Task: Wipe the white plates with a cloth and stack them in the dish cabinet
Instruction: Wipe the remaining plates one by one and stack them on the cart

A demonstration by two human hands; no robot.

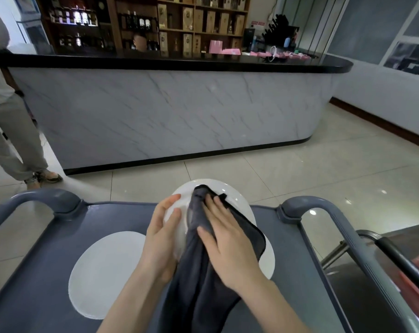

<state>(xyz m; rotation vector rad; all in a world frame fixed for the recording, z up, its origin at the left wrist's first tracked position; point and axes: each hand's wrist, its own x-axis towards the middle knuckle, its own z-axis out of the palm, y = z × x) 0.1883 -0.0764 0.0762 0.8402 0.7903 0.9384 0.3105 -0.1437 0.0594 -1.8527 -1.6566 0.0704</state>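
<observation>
head view looks forward and down, close over the cart [47, 236], facing the counter [170, 111]

We see a white plate [237, 200] held tilted, a dark grey cloth [199, 272] draped across it. Another white plate [100, 272] lies flat just left.

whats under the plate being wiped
Another white plate lies under the held plate, its rim showing at right on the grey cart tray. The cloth and hands cover the rest.
</observation>
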